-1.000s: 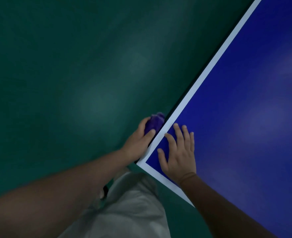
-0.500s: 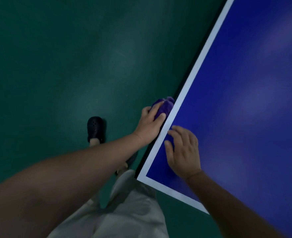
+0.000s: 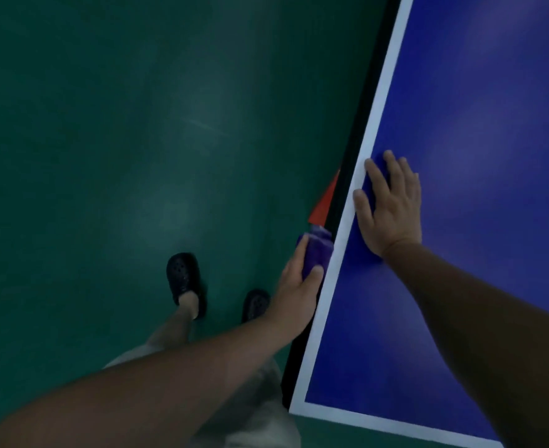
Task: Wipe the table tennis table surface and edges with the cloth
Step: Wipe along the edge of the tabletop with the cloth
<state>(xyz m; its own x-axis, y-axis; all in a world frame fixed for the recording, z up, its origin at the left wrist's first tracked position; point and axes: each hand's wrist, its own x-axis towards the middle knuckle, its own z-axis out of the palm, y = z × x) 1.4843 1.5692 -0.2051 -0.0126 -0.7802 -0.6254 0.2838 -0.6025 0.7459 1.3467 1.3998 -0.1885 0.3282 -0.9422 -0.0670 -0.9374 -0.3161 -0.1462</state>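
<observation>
The picture is dim and a little blurred, so fine texture is hard to read, and the far end of the table runs out of the frame at the top and right. On the left lies a smooth dark green floor (image 3: 111, 163), and on it stand two black perforated clogs (image 3: 186, 282), the right one partly hidden behind the left forearm. The left hand (image 3: 294, 292) grips a purple cloth (image 3: 315, 253), soft and bunched; the thumb and fingers curl around it and hold it against the black side edge (image 3: 354, 176) of the table, just beside the white border line. A small red shape (image 3: 323, 205) shows just above the cloth, and I cannot tell what it is. The right hand (image 3: 389, 205) lies flat on the glossy blue table surface (image 3: 492, 124), fingers straight and a little spread, holding nothing.
</observation>
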